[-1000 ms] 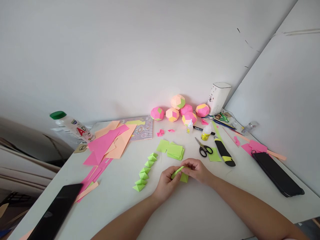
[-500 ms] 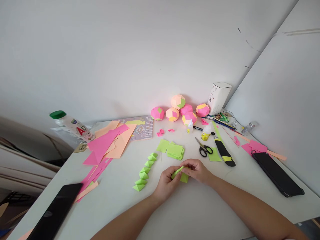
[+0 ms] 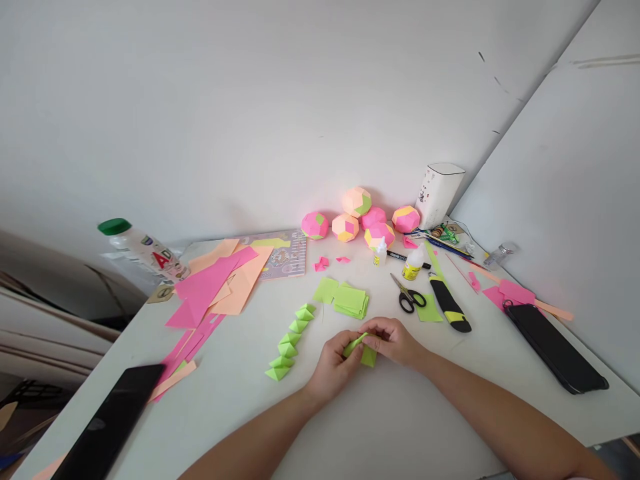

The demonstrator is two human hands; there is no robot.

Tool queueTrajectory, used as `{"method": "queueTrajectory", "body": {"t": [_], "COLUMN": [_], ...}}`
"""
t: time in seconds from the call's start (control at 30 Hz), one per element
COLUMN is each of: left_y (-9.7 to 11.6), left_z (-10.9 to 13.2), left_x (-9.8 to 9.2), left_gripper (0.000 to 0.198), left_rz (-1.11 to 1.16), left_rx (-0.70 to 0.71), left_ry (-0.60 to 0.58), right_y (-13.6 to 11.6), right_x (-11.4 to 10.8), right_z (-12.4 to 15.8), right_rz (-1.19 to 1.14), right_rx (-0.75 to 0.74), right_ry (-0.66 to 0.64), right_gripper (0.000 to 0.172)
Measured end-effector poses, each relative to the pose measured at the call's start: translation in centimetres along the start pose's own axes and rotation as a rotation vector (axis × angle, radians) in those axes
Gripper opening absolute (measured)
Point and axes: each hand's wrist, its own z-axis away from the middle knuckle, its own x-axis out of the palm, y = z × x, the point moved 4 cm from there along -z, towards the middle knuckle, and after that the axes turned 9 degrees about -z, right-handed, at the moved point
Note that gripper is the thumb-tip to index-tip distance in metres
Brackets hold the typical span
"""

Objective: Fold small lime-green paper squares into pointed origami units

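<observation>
My left hand (image 3: pixel 333 369) and my right hand (image 3: pixel 395 341) meet at the middle of the white table (image 3: pixel 380 427), both pinched on one small green paper piece (image 3: pixel 369 356) that is partly folded. To the left of my hands runs a row of several folded green paper units (image 3: pixel 290 343). Just beyond my hands lies a stack of green paper squares (image 3: pixel 347 300).
Several pink, orange and green paper balls (image 3: pixel 363 223) sit by the wall. Scissors (image 3: pixel 409 295), a utility knife (image 3: pixel 449 306), glue bottles (image 3: pixel 413 265), pens and a white container (image 3: pixel 439 193) are at the right. Black phones lie at right (image 3: pixel 555 347) and left (image 3: pixel 107 427). Pink and orange sheets (image 3: pixel 220 283) and a bottle (image 3: pixel 143 250) are at the left.
</observation>
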Motion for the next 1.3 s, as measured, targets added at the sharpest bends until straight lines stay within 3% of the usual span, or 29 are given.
{"method": "queueTrajectory", "body": {"t": [0.97,1.3], "left_y": [0.30,-0.34], "left_z": [-0.02,0.12], "left_x": [-0.08,0.15], "left_gripper": [0.029,0.039], "left_rz": [-0.029,0.164], "left_rx": [-0.003,-0.164], "left_ry": [0.018,0.047], "right_y": [0.02,0.25], "right_x": [0.01,-0.15], "right_z": [-0.01,-0.02], "right_rz": [0.005,-0.079], "right_rx": [-0.018,0.015], "right_ry": [0.006,0.034], "right_gripper": [0.026,0.024]}}
